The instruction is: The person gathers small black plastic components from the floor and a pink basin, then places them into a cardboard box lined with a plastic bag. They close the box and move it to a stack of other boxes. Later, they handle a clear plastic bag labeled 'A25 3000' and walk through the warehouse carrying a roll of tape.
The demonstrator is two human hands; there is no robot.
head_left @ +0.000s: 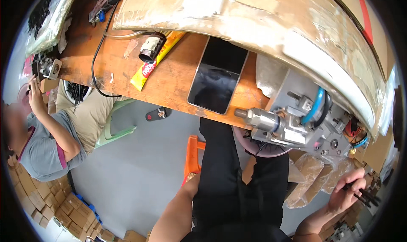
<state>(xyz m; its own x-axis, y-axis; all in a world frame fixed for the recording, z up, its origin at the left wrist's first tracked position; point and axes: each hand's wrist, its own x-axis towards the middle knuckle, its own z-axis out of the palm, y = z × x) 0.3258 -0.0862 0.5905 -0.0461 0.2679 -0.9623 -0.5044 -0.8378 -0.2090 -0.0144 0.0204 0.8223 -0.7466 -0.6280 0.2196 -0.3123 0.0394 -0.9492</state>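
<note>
At the lower right, my right hand (348,192) is closed around several thin black pieces (368,197), whose ends stick out past the fingers. It is held out to the side, apart from the table and the metal machine. My left forearm (174,216) reaches up beside my thigh, and the hand itself is hidden behind the black trouser leg, next to an orange plastic stool (191,155). In front of me a metal machine (292,125) with blue and black air tubes is mounted at the table edge. Below it a pink bowl (271,152) holds black pieces.
On the wooden table (169,87) lie a dark phone (218,74), a yellow tube (148,70) and a dark brown bottle (152,47). A large taped carton (254,13) covers the back. Another person (51,140) sits at the left near a small metal device (51,68).
</note>
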